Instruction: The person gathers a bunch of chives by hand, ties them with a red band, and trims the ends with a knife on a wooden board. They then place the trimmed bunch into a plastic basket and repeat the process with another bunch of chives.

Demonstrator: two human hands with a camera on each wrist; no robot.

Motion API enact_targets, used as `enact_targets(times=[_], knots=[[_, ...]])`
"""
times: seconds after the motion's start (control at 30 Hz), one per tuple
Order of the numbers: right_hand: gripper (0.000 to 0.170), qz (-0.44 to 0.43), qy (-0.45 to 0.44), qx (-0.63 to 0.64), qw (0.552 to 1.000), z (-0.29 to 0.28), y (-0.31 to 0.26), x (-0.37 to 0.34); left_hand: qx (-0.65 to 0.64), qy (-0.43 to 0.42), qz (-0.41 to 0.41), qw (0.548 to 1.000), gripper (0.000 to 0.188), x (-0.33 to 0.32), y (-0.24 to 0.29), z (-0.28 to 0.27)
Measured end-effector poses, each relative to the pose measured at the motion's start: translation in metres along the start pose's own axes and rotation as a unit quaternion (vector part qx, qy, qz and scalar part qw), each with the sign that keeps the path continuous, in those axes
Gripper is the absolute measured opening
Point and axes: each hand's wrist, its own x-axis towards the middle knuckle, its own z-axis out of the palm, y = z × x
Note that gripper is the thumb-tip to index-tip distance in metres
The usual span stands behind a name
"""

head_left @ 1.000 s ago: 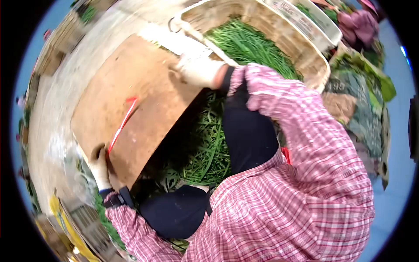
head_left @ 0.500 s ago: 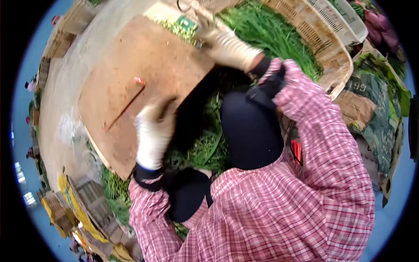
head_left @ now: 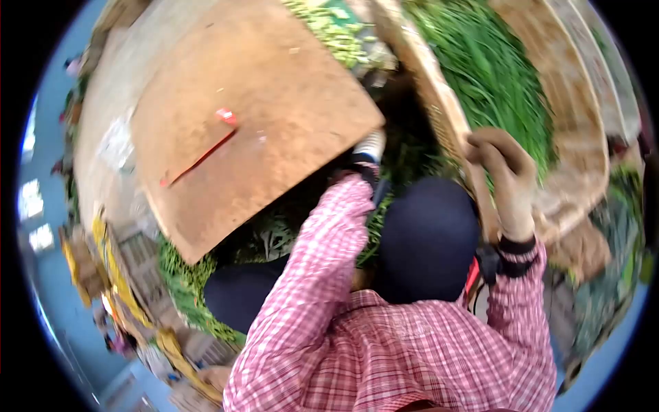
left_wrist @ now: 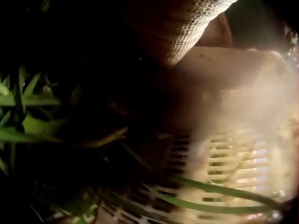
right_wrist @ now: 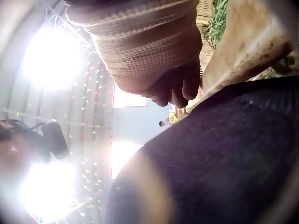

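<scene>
In the head view my gloved left hand reaches in under the right corner of a brown board. Most of it is hidden there, and I cannot tell whether it holds anything. The left wrist view shows part of its knit glove above a slotted plastic crate wall and green leaves. My gloved right hand hovers by the near rim of a large crate, its fingers loosely bent around nothing. Long green leafy stalks fill that crate.
A thin dark strip with a red end lies on the board. Pale green cut pieces are heaped past its far edge. More greens lie below its left corner. My dark-clad knee stands between my arms. Clear plastic lies on the floor.
My left hand has left the board's near left edge, crossed to the right and gone under its right corner. My right hand has drawn back from the board's far right side to the crate rim.
</scene>
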Motion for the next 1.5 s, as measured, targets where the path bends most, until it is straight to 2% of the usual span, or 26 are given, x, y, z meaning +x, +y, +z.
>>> enact_targets(times=[0.17,0.23,0.4,0.47,0.57,0.6,0.63,0.67,0.7,0.73,0.77,0.8,0.83,0.9,0.97,1.03,1.07,1.13,1.2,1.23,1.3,1.33,1.4,1.43,1.47,1.5], knots=[[0.014,0.005,-0.014,0.067,0.998,0.004,0.011,0.0,0.06,0.069,0.145,0.985,0.027,-0.042,0.011,-0.027],[0.016,0.002,-0.03,0.079,0.996,0.004,0.011,-0.002,-0.167,0.03,0.163,0.972,0.035,-0.071,0.038,-0.083],[0.016,-0.008,-0.1,0.063,0.993,0.004,0.008,0.0,-0.133,0.02,0.254,0.958,0.017,-0.115,0.074,-0.144],[0.015,-0.09,-0.17,-0.094,0.977,-0.003,-0.008,0.004,-0.197,0.044,0.283,0.938,0.017,-0.117,0.101,-0.167],[0.051,-0.146,-0.224,-0.118,0.956,0.005,-0.031,0.01,-0.335,0.057,0.268,0.901,0.017,-0.114,0.154,-0.235],[0.063,-0.175,-0.232,-0.102,0.951,0.012,-0.045,0.012,-0.272,0.047,0.25,0.928,0.02,-0.109,0.165,-0.265],[0.076,-0.203,-0.24,-0.087,0.945,0.023,-0.061,0.013,-0.318,0.023,0.135,0.938,0.024,-0.111,0.172,-0.29],[0.079,-0.17,-0.254,-0.085,0.948,0.039,-0.081,0.005,-0.055,0.139,0.31,0.939,0.028,-0.094,0.163,-0.307],[0.082,-0.131,-0.253,-0.084,0.955,0.054,-0.099,-0.004,0.185,0.211,0.381,0.881,0.02,-0.085,0.149,-0.324],[0.086,-0.172,-0.205,-0.16,0.95,0.074,-0.097,-0.007,-0.15,0.237,0.463,0.841,0.022,-0.048,0.116,-0.314],[0.076,-0.427,-0.007,-0.228,0.875,0.108,-0.094,-0.006,-0.208,0.109,0.212,0.949,0.024,-0.056,0.135,-0.354],[0.06,-0.497,0.084,-0.339,0.794,0.117,-0.088,-0.014,-0.479,0.059,0.106,0.869,0.031,-0.067,0.148,-0.368],[0.046,-0.374,-0.045,-0.313,0.872,0.128,-0.101,-0.019,-0.465,0.027,0.094,0.88,0.032,-0.052,0.132,-0.38],[0.037,-0.367,0.017,-0.361,0.857,0.17,-0.089,0.0,-0.483,-0.045,0.025,0.874,0.042,-0.044,0.103,-0.397],[0.039,-0.31,-0.08,-0.249,0.914,0.189,-0.085,0.01,-0.371,0.003,0.02,0.929,0.049,-0.046,0.067,-0.406],[0.034,-0.265,-0.077,-0.493,0.825,0.239,-0.062,0.043,-0.195,0.056,0.105,0.974,0.047,-0.056,0.025,-0.412],[0.031,-0.264,-0.092,-0.514,0.811,0.242,-0.059,0.045,-0.038,0.101,0.155,0.982,0.044,-0.041,-0.014,-0.414],[0.029,-0.262,-0.122,-0.513,0.808,0.238,-0.055,0.038,-0.048,0.145,0.165,0.974,0.038,-0.081,-0.006,-0.412],[0.023,-0.332,-0.103,-0.441,0.828,0.168,-0.082,0.007,-0.109,0.131,0.113,0.979,0.039,-0.104,-0.024,-0.424],[0.019,-0.342,-0.177,-0.487,0.784,0.124,-0.091,0.006,-0.081,0.143,0.096,0.982,0.039,-0.124,-0.017,-0.432],[0.021,-0.313,-0.126,-0.428,0.838,0.036,-0.063,0.03,-0.027,0.194,0.107,0.975,0.037,-0.14,-0.035,-0.445],[0.026,-0.067,-0.109,-0.363,0.923,-0.006,-0.047,0.039,-0.029,0.198,0.075,0.977,0.036,-0.153,-0.033,-0.451],[0.034,-0.109,-0.091,-0.615,0.776,-0.105,0.023,0.054,-0.028,0.198,0.036,0.979,0.035,-0.166,-0.028,-0.449],[0.035,0.005,-0.152,-0.676,0.721,-0.131,0.052,0.048,-0.076,0.188,0.016,0.979,0.034,-0.168,-0.026,-0.446],[0.036,0.164,-0.145,-0.631,0.744,-0.144,0.076,0.039,-0.122,0.178,-0.002,0.976,0.034,-0.169,-0.022,-0.446],[0.041,0.196,-0.207,-0.675,0.68,-0.153,0.102,0.036,-0.118,0.176,-0.002,0.977,0.034,-0.168,-0.016,-0.445]])
